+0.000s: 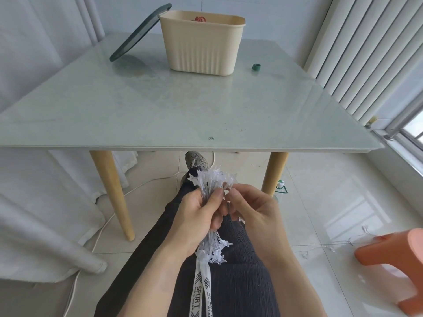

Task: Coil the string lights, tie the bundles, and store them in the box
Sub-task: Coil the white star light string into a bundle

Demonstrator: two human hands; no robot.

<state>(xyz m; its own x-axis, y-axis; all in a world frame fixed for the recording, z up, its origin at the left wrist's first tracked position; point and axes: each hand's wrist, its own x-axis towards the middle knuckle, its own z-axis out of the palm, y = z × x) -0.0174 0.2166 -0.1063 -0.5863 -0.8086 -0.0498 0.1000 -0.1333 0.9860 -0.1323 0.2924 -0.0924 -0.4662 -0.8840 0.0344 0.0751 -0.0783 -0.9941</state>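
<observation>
My left hand (196, 213) grips a coiled bundle of white star string lights (214, 181) around its middle, over my lap below the table edge. Star tips stick out above and below my fist. My right hand (249, 208) pinches a strand of the lights beside the left thumb. The loose end of the string (329, 247) trails to the right across the floor. The beige ribbed box (202, 43) stands open at the far side of the table, something red inside it. Its dark lid (139, 33) leans against the box's left side.
A small green roll of tape (256, 67) lies on the glass table (160, 110) right of the box. An orange stool (398, 255) stands at the right on the floor. A white cable (107, 223) runs past the left table leg. Curtains hang at left.
</observation>
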